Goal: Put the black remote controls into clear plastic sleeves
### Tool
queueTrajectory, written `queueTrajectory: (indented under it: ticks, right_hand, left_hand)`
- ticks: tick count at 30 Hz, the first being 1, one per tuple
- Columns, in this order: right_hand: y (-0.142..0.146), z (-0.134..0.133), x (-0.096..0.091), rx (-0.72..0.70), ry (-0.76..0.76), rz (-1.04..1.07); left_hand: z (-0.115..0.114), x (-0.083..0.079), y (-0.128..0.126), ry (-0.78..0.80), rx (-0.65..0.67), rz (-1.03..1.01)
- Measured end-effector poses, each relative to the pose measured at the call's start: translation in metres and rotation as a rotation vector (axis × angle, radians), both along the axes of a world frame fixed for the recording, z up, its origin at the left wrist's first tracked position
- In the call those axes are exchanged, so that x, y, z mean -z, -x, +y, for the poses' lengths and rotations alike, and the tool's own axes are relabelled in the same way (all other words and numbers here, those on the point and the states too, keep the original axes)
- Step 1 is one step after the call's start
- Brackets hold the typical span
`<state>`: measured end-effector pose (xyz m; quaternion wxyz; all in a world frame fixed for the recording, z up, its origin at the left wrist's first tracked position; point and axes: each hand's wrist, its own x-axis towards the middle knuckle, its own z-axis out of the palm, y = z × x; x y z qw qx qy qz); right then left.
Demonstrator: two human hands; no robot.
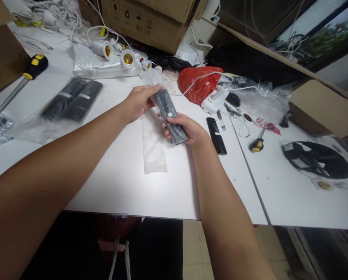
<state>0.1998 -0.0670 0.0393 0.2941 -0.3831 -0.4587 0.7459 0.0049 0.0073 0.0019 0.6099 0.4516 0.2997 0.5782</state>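
Right hand point(191, 130), the nearer, has its grip closed around the remote point(168, 112) at its near end; left hand point(137, 103) pinches the far end, up-left.

Electronics workshop: screwdrivers point(31, 70), lamp sockets point(115, 52), cartons point(150, 21).

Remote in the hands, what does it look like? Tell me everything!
The remote is long, slim and dark, like plastic, with a small white round mark near its middle. It seems wrapped in clear film. It is held slanted above the white table. The left hand pinches its far end; the right hand cradles its near end.
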Motion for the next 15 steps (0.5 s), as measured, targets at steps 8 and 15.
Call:
queueTrajectory:
  ticks: [8,15]
  right_hand:
    - [-0.003,0.002,0.001,-0.018,-0.028,-0.011]
    - [-0.002,0.000,0.004,0.030,-0.019,-0.035]
  left_hand:
    - [0.009,0.015,-0.004,-0.061,-0.230,0.060]
    - [0.011,0.006,-0.005,0.018,-0.255,-0.001]
